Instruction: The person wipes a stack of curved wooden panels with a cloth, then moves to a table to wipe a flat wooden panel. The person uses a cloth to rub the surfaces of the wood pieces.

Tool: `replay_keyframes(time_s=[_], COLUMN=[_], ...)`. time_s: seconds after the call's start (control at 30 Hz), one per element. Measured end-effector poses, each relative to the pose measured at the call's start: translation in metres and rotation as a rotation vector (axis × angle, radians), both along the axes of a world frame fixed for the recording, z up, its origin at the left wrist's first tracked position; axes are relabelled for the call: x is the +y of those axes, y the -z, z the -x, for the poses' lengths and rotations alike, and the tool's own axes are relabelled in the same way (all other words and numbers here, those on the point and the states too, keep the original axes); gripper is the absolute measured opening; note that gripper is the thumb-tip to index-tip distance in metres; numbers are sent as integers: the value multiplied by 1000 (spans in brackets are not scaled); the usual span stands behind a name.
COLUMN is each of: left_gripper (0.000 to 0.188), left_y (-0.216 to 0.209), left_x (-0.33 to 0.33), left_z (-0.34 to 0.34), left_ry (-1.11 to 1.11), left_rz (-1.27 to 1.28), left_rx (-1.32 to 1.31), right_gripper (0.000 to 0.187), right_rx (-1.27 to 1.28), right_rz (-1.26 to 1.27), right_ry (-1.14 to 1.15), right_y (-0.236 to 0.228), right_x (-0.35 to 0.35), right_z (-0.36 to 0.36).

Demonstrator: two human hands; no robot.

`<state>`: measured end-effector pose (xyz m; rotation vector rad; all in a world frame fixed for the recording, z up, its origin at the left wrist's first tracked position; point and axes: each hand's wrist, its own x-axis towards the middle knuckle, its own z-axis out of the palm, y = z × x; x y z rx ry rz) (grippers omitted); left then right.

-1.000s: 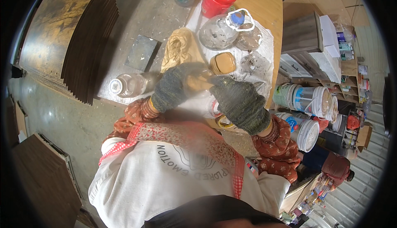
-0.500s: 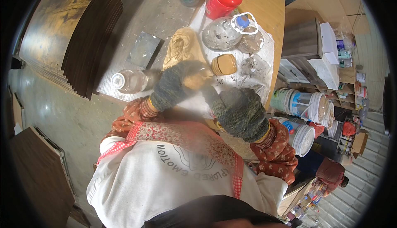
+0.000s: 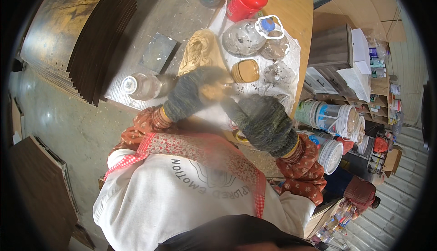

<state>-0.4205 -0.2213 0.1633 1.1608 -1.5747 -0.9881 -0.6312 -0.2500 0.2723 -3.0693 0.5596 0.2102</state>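
Both my hands wear dark grey-green knitted gloves and meet over the near edge of the white-covered table. My left hand (image 3: 186,94) is closed round a blurred tan thing (image 3: 215,90) whose kind I cannot make out. From the right, my right hand (image 3: 264,122) reaches to it with its fingers drawn together; whatever they grip is hidden. Just beyond my left hand lies a crumpled tan cloth (image 3: 200,53). A small tub of brown paste (image 3: 246,71) stands past the fingers. Left of my left hand, a clear jar with a white lid (image 3: 143,88) lies on its side.
Beyond the tub stand a clear jug with a white handle (image 3: 243,38) and a red jar (image 3: 247,1). A square plate (image 3: 158,53) lies farther left, near stacked dark panels (image 3: 102,37). White buckets (image 3: 334,119) stand at right; another person (image 3: 360,192) is in the right background.
My hands stay together at the blurred tan thing, with only a slight shift of the right one. The whole view has moved a little.
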Motion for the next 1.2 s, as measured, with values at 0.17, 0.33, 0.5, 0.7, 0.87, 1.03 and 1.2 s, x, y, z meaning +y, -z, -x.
replay_keyframes(time_s=[0.17, 0.33, 0.5, 0.7, 0.87, 1.03, 1.2], left_gripper=[64, 60, 38, 55, 62, 55, 41], left_y=[16, 11, -6, -2, 16, 22, 6], left_x=[2, -1, 0, -2, -4, -3, -3], left_z=[0, 2, 4, 7, 6, 5, 9], left_ry=[23, 28, -145, -90, -30, -77, -85], left_rz=[-251, -273, 103, 37, 167, 370, 97], left_rx=[258, 513, -82, -60, -74, -218, -92], right_gripper=[46, 41, 41, 33, 39, 27, 27], right_rx=[-162, -89, -317, -241, -403, -243, 18], right_rz=[-85, -103, -132, -44, -182, -111, -259], right_ry=[1, 12, 46, 39, -44, 90, 190], right_y=[-7, -3, 12, 19, 19, 11, 7], right_x=[-5, -13, -14, -17, -37, -23, -13], right_z=[-1, 6, 3, 2, 0, -12, -21])
